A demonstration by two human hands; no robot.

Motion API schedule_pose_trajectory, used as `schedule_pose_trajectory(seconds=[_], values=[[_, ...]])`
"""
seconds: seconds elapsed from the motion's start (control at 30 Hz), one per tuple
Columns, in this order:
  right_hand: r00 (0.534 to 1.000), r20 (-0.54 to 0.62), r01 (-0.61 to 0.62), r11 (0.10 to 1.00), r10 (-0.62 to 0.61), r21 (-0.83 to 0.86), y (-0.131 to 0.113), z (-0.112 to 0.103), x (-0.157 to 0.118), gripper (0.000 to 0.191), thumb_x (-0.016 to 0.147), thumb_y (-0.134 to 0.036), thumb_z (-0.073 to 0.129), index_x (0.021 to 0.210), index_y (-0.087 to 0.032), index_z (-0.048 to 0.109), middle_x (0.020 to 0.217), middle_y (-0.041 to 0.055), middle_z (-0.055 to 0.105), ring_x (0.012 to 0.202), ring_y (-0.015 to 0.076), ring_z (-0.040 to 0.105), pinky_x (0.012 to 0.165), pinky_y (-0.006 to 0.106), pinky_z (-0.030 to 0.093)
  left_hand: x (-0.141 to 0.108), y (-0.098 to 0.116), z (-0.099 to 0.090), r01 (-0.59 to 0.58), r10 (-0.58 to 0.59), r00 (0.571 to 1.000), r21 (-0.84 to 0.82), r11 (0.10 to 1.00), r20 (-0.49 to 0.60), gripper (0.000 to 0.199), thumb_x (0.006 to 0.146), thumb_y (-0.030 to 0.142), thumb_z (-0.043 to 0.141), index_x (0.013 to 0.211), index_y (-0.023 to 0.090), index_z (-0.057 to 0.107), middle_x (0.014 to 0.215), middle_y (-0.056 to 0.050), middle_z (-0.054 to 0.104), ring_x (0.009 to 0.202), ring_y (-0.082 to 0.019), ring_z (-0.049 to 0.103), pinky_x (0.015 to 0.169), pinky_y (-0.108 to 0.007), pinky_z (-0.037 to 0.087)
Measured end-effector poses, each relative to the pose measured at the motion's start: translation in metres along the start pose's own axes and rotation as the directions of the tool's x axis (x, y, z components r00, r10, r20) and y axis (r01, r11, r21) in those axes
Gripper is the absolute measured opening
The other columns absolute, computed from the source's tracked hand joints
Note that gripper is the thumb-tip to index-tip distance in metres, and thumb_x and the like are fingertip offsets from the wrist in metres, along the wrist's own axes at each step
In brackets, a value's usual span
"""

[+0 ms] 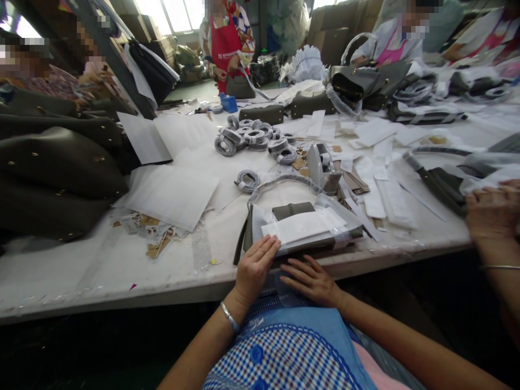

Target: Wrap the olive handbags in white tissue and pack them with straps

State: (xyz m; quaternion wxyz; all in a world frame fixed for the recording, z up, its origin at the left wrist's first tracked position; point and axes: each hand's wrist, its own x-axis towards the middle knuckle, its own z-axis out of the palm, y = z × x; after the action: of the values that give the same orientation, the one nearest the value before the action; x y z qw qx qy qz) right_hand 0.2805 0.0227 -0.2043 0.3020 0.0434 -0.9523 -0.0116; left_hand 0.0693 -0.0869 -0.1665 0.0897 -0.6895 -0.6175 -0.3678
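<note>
A dark olive handbag (292, 209) lies on its side at the table's front edge, partly covered by clear film and a white paper strip (303, 226). Its wrapped handle (284, 180) arches away from me. My left hand (257, 262) lies with fingers stretched out over the bag's near left corner, touching it. Just below the bag's near edge is my right hand (312, 280), fingers spread and holding nothing visible. Some clear film (286, 290) hangs between my hands at the table edge; whether a hand touches it I cannot tell.
Coiled grey straps (255, 135) lie mid-table, beside a tape dispenser (323, 168). White paper sheets (168, 195) and loose tags (158, 241) are to the left, near stacked olive bags (57, 179). A co-worker's hands (493, 211) work on another bag at right. More people stand across the table.
</note>
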Motion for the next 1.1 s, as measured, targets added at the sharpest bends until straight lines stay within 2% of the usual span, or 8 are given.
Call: schedule_pose_trajectory(seconds=[0.13,0.23,0.4,0.57,0.67,0.9,1.0,1.1], values=[[0.994,-0.106,0.050,0.994,-0.039,0.102,-0.003,0.012,0.016,0.026,0.096,-0.015,0.056,0.118,-0.023,0.068,0.110,0.0031,0.076,0.118,0.0152,0.063,0.115,0.043,0.038,0.000,0.000,0.000,-0.014,0.014,1.000,0.013,1.000,0.005,0.049,0.094,0.006,0.052,0.141,0.020,0.049,0.138,-0.008,0.062,0.134,-0.020,0.051,0.109,-0.041,0.051],[0.988,-0.155,0.049,0.974,-0.014,0.223,-0.006,0.005,0.025,0.017,0.094,-0.015,0.061,0.107,-0.021,0.070,0.096,0.0011,0.078,0.100,0.0129,0.070,0.109,0.039,0.046,0.001,0.001,0.001,-0.015,0.016,1.000,0.024,1.000,-0.009,0.049,0.094,0.006,0.052,0.141,0.020,0.049,0.138,-0.008,0.062,0.134,-0.020,0.051,0.109,-0.040,0.051],[0.991,-0.130,0.001,0.952,0.041,0.306,-0.015,-0.017,0.030,0.018,0.097,-0.016,0.055,0.107,-0.017,0.070,0.097,0.0039,0.078,0.094,0.0126,0.072,0.099,0.030,0.054,-0.003,0.000,0.007,-0.011,0.012,1.000,0.022,1.000,-0.022,0.051,0.095,0.007,0.052,0.144,0.022,0.046,0.138,-0.008,0.061,0.134,-0.021,0.051,0.109,-0.043,0.051],[0.995,-0.046,-0.062,0.929,0.085,0.366,-0.026,-0.028,0.029,0.027,0.102,-0.022,0.045,0.110,-0.021,0.071,0.099,0.0035,0.078,0.097,0.0132,0.072,0.095,0.029,0.057,-0.008,-0.003,0.010,-0.012,0.012,1.000,0.017,1.000,0.007,0.053,0.096,0.008,0.049,0.146,0.024,0.043,0.141,-0.008,0.059,0.137,-0.022,0.048,0.111,-0.044,0.049],[0.986,-0.057,-0.120,0.910,0.155,0.396,-0.025,-0.038,0.036,0.028,0.102,-0.022,0.044,0.110,-0.025,0.071,0.100,0.0012,0.078,0.096,0.0138,0.073,0.094,0.030,0.057,-0.008,-0.002,0.009,-0.014,0.014,1.000,0.034,0.999,0.018,0.053,0.096,0.008,0.049,0.146,0.022,0.043,0.141,-0.008,0.059,0.137,-0.022,0.048,0.111,-0.043,0.049],[0.954,0.043,-0.289,0.874,0.296,0.392,0.029,-0.069,0.091,0.029,0.096,-0.018,0.050,0.108,-0.028,0.074,0.099,0.0003,0.078,0.091,0.0153,0.071,0.092,0.031,0.053,-0.007,0.005,0.009,0.011,-0.006,0.999,0.119,0.993,-0.044,0.046,0.094,0.010,0.054,0.138,0.022,0.053,0.132,-0.010,0.064,0.127,-0.024,0.057,0.104,-0.043,0.054],[0.911,0.093,-0.409,0.854,0.401,0.321,0.055,-0.061,0.113,0.018,0.093,-0.024,0.060,0.094,-0.028,0.078,0.089,-0.0009,0.078,0.084,0.0166,0.071,0.082,0.029,0.052,-0.006,0.007,0.010,0.060,-0.048,0.995,0.140,0.988,-0.087,0.034,0.093,0.010,0.055,0.124,0.021,0.063,0.120,-0.011,0.067,0.116,-0.024,0.062,0.098,-0.041,0.057],[0.877,0.157,-0.481,0.833,0.455,0.274,0.072,-0.043,0.125,0.012,0.090,-0.028,0.069,0.081,-0.028,0.077,0.082,-0.0026,0.077,0.080,0.0170,0.070,0.080,0.030,0.049,-0.003,0.009,0.008,0.095,-0.081,0.990,0.125,0.988,-0.115,0.029,0.093,0.011,0.055,0.120,0.019,0.064,0.111,-0.010,0.069,0.105,-0.022,0.065,0.093,-0.036,0.058]])
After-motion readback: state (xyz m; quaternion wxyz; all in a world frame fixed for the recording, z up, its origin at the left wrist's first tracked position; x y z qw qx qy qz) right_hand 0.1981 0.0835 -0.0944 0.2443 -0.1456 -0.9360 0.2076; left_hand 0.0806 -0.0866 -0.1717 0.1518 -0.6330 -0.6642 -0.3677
